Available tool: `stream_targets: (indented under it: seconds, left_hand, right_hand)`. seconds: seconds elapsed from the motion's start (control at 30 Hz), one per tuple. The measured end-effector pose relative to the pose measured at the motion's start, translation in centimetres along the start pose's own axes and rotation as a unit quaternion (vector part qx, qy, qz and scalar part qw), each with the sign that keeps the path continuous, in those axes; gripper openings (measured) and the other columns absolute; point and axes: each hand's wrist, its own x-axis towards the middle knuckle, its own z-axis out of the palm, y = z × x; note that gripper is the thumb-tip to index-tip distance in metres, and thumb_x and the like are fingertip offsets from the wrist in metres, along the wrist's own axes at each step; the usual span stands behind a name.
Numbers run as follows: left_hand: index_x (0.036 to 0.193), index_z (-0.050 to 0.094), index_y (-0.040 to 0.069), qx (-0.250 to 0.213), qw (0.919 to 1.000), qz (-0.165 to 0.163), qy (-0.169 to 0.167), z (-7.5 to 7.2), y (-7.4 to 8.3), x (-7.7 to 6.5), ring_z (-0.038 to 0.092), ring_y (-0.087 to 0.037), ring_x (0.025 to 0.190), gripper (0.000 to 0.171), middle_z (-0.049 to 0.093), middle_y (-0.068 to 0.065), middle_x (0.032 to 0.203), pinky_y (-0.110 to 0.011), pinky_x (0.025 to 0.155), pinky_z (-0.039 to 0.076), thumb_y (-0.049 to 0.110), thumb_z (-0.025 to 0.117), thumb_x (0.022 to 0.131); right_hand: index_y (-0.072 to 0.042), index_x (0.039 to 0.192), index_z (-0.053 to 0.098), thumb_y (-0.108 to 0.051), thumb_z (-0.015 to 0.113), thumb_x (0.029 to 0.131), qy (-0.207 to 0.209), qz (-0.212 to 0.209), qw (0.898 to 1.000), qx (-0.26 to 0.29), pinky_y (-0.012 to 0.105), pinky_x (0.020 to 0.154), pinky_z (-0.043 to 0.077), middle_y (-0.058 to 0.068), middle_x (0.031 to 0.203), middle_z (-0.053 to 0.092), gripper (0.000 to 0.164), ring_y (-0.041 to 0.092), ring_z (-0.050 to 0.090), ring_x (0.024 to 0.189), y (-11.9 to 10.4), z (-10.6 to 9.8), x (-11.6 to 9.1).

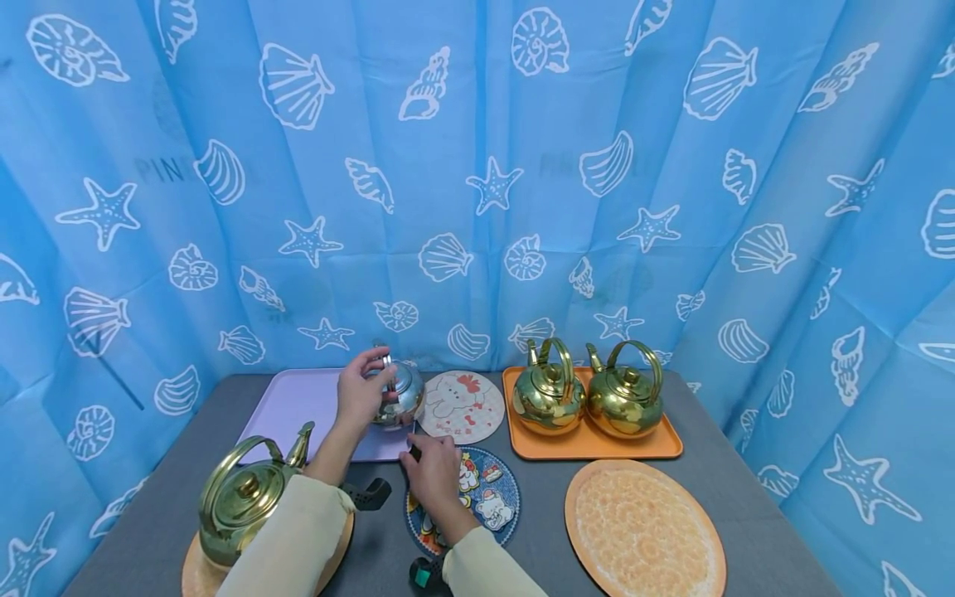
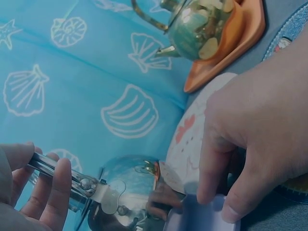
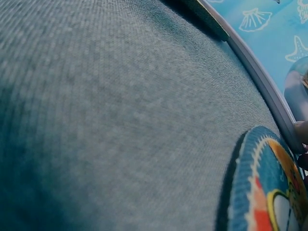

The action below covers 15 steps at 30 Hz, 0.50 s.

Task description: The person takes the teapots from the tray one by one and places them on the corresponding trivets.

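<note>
A shiny silver kettle stands at the right end of a lilac tray. My left hand holds its upright handle, with the fingers curled round the metal bar in the left wrist view. Nearer to me, my right hand pinches the near right corner of the tray between thumb and fingers, which the left wrist view shows close up. The right wrist view has mostly grey cloth, with the tray's edge along its right side.
Left, a gold kettle sits on a round mat beside my left sleeve. A rabbit mat and blue cartoon mat lie mid-table. Two gold kettles stand on an orange tray; before it lies a tan oval mat.
</note>
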Motion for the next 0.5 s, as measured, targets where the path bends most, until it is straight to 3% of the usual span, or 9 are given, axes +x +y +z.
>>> stream_targets:
  seconds: [0.23,0.5]
  left_hand:
    - [0.126,0.062,0.011,-0.004,0.9999,0.002,-0.009,0.5,0.0,0.1,0.063,-0.017,0.075,0.033,0.056,-0.011,0.107,-0.034,0.06,0.059,0.007,0.065,0.094]
    - [0.125,0.062,0.009,-0.006,0.9998,0.013,-0.017,1.5,0.3,-0.1,0.063,-0.018,0.075,0.033,0.057,-0.013,0.106,-0.036,0.06,0.059,0.005,0.066,0.093]
  right_hand:
    - [-0.02,0.118,0.073,-0.033,0.074,0.087,-0.002,-0.003,1.0,0.0,0.032,0.074,0.034,-0.007,0.113,0.069,0.033,0.016,0.049,0.094,0.1,-0.1,0.0]
    - [-0.019,0.117,0.073,-0.033,0.074,0.087,0.001,-0.002,1.0,-0.001,0.032,0.075,0.035,-0.006,0.113,0.07,0.033,0.017,0.049,0.094,0.1,0.0,0.1]
